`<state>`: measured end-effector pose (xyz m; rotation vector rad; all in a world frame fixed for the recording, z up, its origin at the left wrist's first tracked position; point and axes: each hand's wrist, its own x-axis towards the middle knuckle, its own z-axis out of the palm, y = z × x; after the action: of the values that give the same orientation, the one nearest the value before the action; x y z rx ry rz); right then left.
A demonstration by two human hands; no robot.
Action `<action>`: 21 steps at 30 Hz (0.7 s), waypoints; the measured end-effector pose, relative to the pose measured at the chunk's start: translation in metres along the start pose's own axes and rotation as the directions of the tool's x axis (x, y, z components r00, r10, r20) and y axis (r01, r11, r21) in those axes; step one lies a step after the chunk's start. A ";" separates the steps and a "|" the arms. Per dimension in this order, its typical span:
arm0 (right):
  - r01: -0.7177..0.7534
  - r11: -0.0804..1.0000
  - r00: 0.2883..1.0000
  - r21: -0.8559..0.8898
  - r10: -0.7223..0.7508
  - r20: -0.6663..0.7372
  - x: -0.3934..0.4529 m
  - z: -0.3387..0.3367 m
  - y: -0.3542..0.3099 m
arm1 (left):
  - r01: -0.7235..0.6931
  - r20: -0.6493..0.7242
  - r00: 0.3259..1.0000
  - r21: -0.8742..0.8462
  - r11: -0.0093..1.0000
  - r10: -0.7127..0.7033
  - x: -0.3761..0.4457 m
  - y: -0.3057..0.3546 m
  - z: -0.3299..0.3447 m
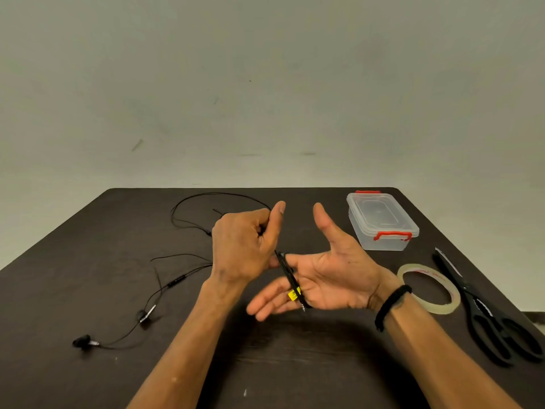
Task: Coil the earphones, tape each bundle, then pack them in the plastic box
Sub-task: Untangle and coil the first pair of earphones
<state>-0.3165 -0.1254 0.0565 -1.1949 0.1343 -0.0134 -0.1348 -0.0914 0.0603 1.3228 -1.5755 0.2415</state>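
The coiling has only begun: the left hand (pixel 244 240) grips the thin black earphone cord (pixel 290 278), looping it around the flat, open right hand (pixel 318 281) (no taping or packing yet, and the clear plastic box with red clips (pixel 383 222) is closed).

- One view only, from a camera worn on the person's head, so nothing is shared with a second view
- It looks forward and down over a dark table (pixel 88 290), with both forearms coming in from the bottom edge
- The left hand (pixel 244 246) and right hand (pixel 321 278) sit near the middle of the frame, close to the lens
- The wide angle bends the table edges and takes in a plain wall (pixel 265 84) filling the upper half
- The far table edge lies about mid-height; the plastic box (pixel 382 221) stands near the far right corner, the scissors (pixel 486 314) at the right edge
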 end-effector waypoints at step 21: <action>0.519 0.763 0.844 0.385 -0.529 -0.089 -0.020 0.002 -0.019 | 0.292 0.396 0.895 -0.170 0.941 -0.206 -0.039 0.023 0.044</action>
<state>-0.3350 -0.1285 0.0765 -0.7885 -0.2265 -0.5027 -0.1829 -0.0890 0.0202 1.4297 -1.6603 -0.3649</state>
